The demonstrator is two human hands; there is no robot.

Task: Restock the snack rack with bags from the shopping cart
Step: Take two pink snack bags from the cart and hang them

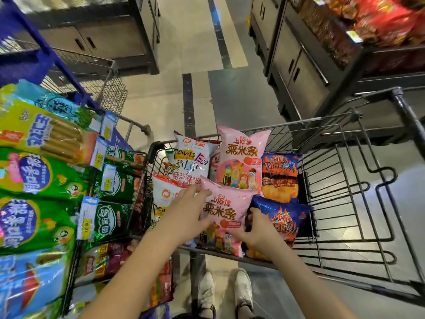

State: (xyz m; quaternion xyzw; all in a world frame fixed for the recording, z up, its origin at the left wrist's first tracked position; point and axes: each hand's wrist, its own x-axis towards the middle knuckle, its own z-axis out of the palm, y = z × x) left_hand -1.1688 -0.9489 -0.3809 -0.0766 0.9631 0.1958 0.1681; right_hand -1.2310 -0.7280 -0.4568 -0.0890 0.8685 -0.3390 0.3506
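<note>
A black wire shopping cart (349, 180) stands in front of me with snack bags in its left part. My left hand (186, 210) and my right hand (257, 231) grip the near pink bag (226, 209) by its left and right edges. Behind it stands a second pink bag (241, 162). White bags (190, 162) lie to the left, and blue bags (280, 176) to the right. The snack rack (92, 180) on my left hangs full of green, yellow and blue bags (34, 176).
The cart's right part shows only bare wire. Dark shelf units with cupboard doors (296, 72) stand on the right, red bags (379, 21) on top. Another dark unit (119, 35) stands across the aisle. A second wire cart (105, 88) sits at the left. My white shoes (225, 293) are below.
</note>
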